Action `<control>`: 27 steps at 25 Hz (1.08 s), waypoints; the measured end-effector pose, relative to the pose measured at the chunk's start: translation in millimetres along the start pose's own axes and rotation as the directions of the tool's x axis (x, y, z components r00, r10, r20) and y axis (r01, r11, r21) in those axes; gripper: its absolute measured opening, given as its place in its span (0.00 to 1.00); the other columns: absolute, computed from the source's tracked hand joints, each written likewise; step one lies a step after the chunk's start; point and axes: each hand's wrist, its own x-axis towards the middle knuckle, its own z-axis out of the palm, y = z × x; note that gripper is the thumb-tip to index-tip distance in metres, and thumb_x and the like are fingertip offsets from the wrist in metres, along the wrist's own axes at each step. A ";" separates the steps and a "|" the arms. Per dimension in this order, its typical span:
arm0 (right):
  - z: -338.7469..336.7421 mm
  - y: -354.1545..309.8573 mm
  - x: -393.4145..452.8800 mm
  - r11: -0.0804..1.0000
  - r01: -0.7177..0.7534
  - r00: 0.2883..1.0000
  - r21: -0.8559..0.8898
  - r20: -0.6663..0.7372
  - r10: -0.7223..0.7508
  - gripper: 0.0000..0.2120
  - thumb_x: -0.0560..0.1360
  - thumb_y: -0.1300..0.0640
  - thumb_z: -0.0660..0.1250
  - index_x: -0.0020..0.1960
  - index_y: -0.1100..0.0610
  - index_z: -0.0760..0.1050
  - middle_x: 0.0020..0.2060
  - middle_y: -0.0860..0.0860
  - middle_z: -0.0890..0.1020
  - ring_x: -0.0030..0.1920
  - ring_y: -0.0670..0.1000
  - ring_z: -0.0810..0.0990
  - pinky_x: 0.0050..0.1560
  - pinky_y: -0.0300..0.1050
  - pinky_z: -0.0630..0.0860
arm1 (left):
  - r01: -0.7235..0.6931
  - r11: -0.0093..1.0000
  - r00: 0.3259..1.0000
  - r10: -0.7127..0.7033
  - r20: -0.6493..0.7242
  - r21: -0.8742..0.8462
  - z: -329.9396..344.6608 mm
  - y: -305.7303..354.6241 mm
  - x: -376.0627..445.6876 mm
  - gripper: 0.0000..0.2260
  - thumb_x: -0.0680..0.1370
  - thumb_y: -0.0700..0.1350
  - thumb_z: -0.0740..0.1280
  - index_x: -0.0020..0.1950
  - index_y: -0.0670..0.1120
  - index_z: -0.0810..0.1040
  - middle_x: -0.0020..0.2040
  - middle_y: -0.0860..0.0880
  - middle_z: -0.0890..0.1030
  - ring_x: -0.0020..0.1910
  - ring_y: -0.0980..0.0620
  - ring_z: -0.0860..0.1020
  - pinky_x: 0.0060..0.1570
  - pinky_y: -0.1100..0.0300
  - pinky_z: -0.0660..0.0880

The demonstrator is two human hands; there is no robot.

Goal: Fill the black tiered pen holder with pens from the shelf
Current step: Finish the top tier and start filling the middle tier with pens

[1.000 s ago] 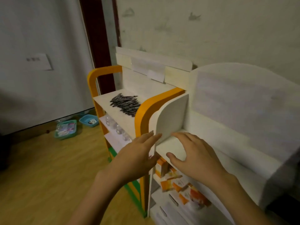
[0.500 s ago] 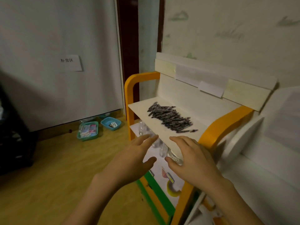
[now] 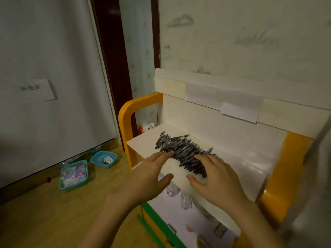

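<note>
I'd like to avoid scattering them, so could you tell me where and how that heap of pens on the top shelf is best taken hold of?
Probably best at the near right end of the pile of pens, where the right hand already reaches. The pens lie roughly side by side, so fingers coming from above and closing across their barrels should lift a small bundle. The left hand, open at the near left edge, can steady the rest.

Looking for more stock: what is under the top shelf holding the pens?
Under the top shelf, clear bottles stand on a lower shelf. Both hands and the shelf board hide the rest of that row.
</note>
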 end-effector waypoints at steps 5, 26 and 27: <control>33.9 25.2 76.2 0.993 -0.118 0.993 0.031 -0.026 0.119 0.25 0.71 0.37 0.65 0.65 0.45 0.72 0.58 0.43 0.78 0.59 0.48 0.75 0.57 0.45 0.74 | -0.032 0.999 0.997 0.034 0.072 -0.037 14.6 -43.5 100.4 0.28 0.79 0.57 0.63 0.77 0.58 0.56 0.74 0.55 0.64 0.69 0.55 0.68 0.62 0.60 0.70; 123.2 78.1 196.4 0.833 -0.490 0.851 -0.258 0.065 0.521 0.31 0.75 0.34 0.58 0.73 0.46 0.64 0.68 0.46 0.72 0.68 0.51 0.68 0.70 0.49 0.62 | 0.154 0.988 0.898 -0.135 0.418 -0.011 171.5 -191.2 306.4 0.30 0.75 0.64 0.65 0.70 0.47 0.67 0.64 0.44 0.70 0.62 0.45 0.72 0.57 0.52 0.74; 125.3 78.4 197.4 0.827 -0.495 0.846 -0.267 0.071 0.529 0.31 0.75 0.33 0.57 0.73 0.46 0.64 0.68 0.46 0.72 0.69 0.51 0.68 0.71 0.49 0.60 | 0.153 0.988 0.898 -0.140 0.418 0.002 174.6 -192.4 308.8 0.32 0.74 0.65 0.65 0.70 0.47 0.67 0.65 0.44 0.69 0.62 0.44 0.71 0.57 0.51 0.74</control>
